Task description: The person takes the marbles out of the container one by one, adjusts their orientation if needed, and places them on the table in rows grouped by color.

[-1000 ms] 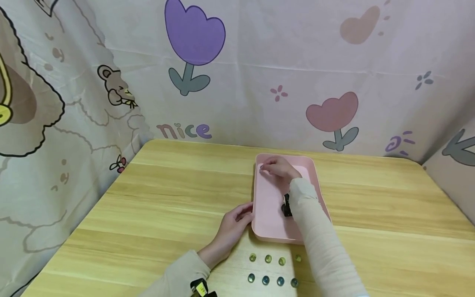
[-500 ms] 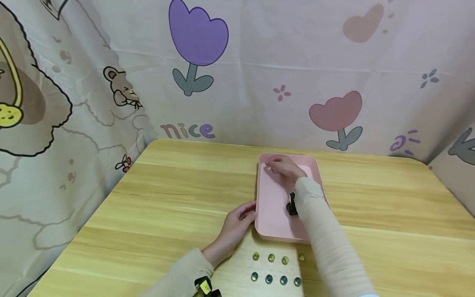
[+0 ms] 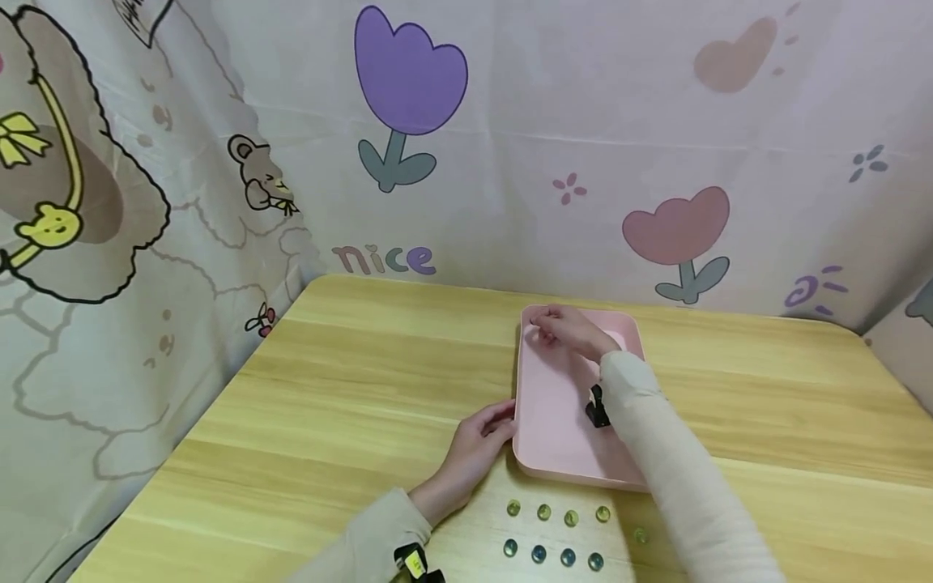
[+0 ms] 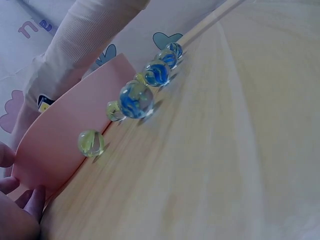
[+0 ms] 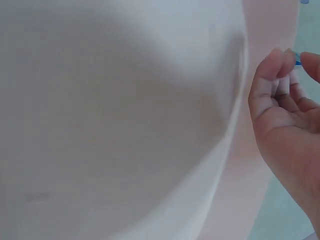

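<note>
In the head view, my right hand point(image 3: 572, 330) reaches over the far left corner of a pink tray point(image 3: 561, 465). The right wrist view shows a blue glass marble point(image 5: 298, 59) pinched between its thumb and fingertips. My left hand point(image 3: 474, 453) rests with relaxed fingers against the tray's left outer wall, near the front. On the wood before the tray, yellow-green marbles point(image 3: 543, 512) make one row, and blue marbles point(image 3: 538, 554) form a second row closer to me. The left wrist view shows fingers point(image 4: 36, 202) touching the pink wall, with blue-swirled marbles point(image 4: 136, 100) beyond.
The wooden table point(image 3: 350, 389) extends on both sides of the tray. Behind it hangs a printed cloth point(image 3: 510, 97), with another cloth side to the left. A lone yellow-green marble point(image 3: 641, 535) lies beside my right sleeve point(image 3: 678, 470).
The whole scene has shifted right in the head view. Both hands keep nearly the same places at the tray. One more yellow-green marble now shows beside the right sleeve.
</note>
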### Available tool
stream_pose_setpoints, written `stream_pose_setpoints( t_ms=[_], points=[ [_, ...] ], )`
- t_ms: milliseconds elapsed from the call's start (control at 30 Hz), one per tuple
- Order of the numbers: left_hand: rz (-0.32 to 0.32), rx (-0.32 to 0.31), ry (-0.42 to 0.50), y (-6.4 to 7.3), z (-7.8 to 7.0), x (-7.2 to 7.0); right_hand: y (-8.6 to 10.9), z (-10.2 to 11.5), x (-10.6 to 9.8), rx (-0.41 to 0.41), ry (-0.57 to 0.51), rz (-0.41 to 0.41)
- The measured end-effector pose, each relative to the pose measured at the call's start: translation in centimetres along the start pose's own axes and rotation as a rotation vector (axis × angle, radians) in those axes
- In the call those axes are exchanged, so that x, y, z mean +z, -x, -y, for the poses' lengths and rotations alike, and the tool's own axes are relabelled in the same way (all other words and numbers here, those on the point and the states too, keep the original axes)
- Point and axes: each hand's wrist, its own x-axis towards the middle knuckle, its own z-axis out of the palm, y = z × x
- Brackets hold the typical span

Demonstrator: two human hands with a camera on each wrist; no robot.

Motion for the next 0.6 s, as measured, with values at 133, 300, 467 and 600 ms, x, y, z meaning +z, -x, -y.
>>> stream_pose_setpoints(
  t_ms=[133, 300, 467, 600],
  points=[
    [0.0, 0.003, -0.004, -0.1, -0.1, 0.0, 0.4, 0.8, -0.5, -0.015, -0.021, 0.014],
    [0.004, 0.015, 0.0, 0.0, -0.3, 0.0, 1.2, 2.0, -1.5, -0.064, -0.071, 0.006],
    [0.004, 0.007, 0.002, 0.0, -0.3, 0.0, 2.0, 2.7, -2.4, -0.086, -0.1, -0.019],
    [0.005, -0.002, 0.001, 0.0, -0.2, 0.1, 3.2, 3.4, -3.0, -0.093, -0.095, -0.016]
  ],
)
